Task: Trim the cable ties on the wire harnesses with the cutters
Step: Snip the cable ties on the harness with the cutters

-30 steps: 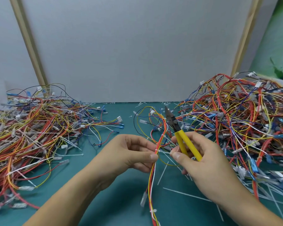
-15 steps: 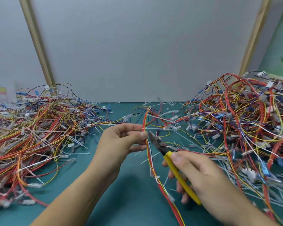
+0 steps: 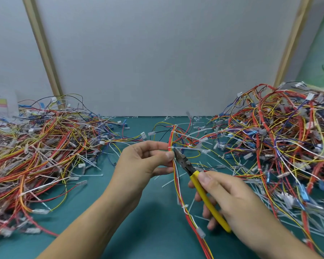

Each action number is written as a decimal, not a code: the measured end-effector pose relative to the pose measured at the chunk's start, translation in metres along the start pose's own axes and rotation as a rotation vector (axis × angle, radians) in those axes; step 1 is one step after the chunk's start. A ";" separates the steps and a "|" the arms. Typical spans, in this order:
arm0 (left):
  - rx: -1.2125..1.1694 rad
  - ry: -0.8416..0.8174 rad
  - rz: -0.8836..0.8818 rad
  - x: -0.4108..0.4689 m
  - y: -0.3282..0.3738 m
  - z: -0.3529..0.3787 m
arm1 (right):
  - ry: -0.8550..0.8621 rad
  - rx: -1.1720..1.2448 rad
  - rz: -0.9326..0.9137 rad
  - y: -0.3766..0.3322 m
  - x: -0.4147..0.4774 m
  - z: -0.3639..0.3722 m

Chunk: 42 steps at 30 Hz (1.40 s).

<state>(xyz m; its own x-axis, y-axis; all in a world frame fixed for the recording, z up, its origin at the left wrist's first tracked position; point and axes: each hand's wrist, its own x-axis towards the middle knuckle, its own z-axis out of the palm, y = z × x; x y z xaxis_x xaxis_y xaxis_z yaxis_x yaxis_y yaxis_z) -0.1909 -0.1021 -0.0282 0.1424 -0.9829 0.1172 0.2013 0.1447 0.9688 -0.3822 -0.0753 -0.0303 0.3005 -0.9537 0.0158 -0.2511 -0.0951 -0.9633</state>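
A wire harness (image 3: 178, 186) of red, yellow, white and black wires runs upright through the middle of the view. My left hand (image 3: 140, 163) pinches it between thumb and fingers just below a white cable tie (image 3: 190, 148), whose long tail sticks out to the right. My right hand (image 3: 226, 199) grips the yellow handles of the cutters (image 3: 204, 191). The dark jaws point up and left, with their tips at the tie's root beside the harness.
A large heap of harnesses (image 3: 41, 146) fills the left of the green mat (image 3: 142, 221). A second heap (image 3: 281, 139) rises on the right. Cut white tie tails (image 3: 316, 228) litter the mat at lower right. A grey panel (image 3: 161, 53) stands behind.
The cutters swung down from pointing up behind the harness to beside it, and their jaws now sit at the tie. My left hand slid up the harness to just under the tie.
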 end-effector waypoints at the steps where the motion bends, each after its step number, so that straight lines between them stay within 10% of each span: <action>1: -0.006 0.001 0.000 0.000 0.000 0.000 | 0.000 0.003 0.003 0.000 0.000 0.000; 42: 0.036 -0.076 -0.070 -0.001 -0.004 0.004 | 0.058 0.056 -0.092 0.001 0.003 -0.004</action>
<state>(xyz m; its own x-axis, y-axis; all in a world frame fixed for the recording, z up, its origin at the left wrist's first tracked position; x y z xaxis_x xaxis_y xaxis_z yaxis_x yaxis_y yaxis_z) -0.1952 -0.1019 -0.0312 0.0555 -0.9964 0.0640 0.1730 0.0727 0.9822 -0.3853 -0.0790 -0.0307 0.2662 -0.9565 0.1190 -0.1729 -0.1689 -0.9703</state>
